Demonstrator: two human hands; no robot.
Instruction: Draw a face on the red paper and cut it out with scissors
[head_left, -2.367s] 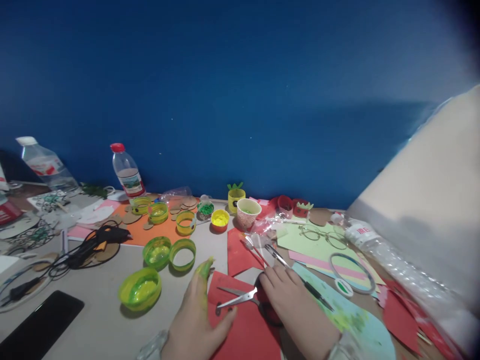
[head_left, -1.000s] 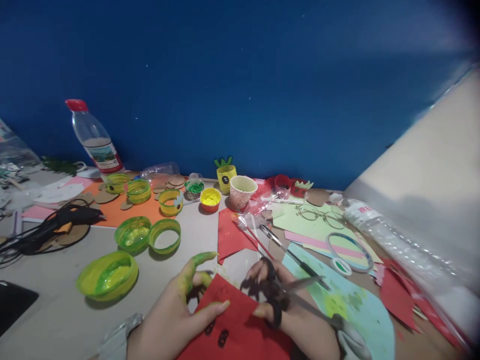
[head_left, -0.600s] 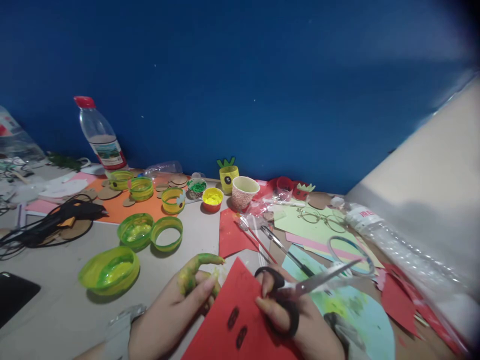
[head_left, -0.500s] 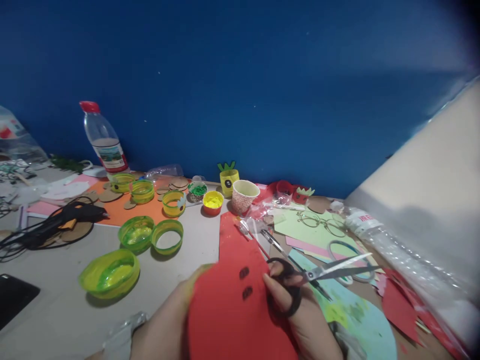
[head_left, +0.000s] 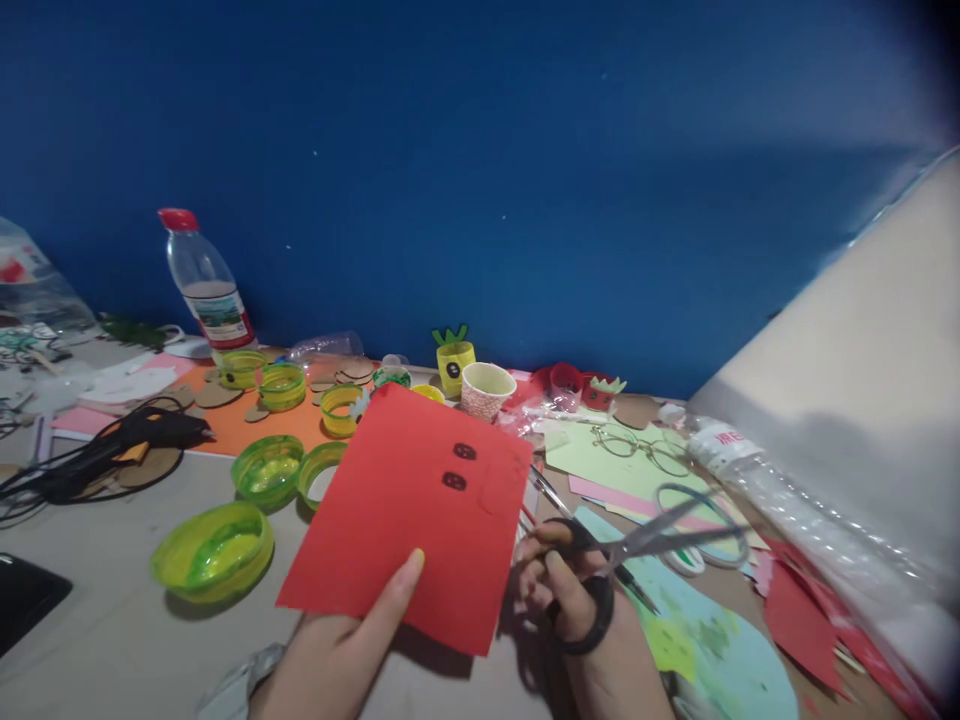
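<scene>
In my left hand (head_left: 352,645) is a sheet of red paper (head_left: 405,520), pinched near its lower edge with the thumb on top. Two small dark ovals are drawn on the paper, with a faint outline beside them. My right hand (head_left: 570,600) is just right of the sheet, its fingers through the black handles of a pair of scissors (head_left: 637,545). The scissor blades point right, away from the paper, and stand a little apart.
Green-yellow plastic rings and bowls (head_left: 217,550) stand on the left. Behind the paper are a paper cup (head_left: 487,388) and a yellow pineapple-like cup (head_left: 454,368). Glasses (head_left: 645,448), a roll of tape (head_left: 739,530) and a plastic bottle (head_left: 795,500) lie right. A glue gun (head_left: 165,425) lies far left.
The red paper has turned and lies flatter to my view, shifted left, with its drawn ovals higher. My left thumb now shows on top. The right hand with the scissors has come slightly apart from the sheet.
</scene>
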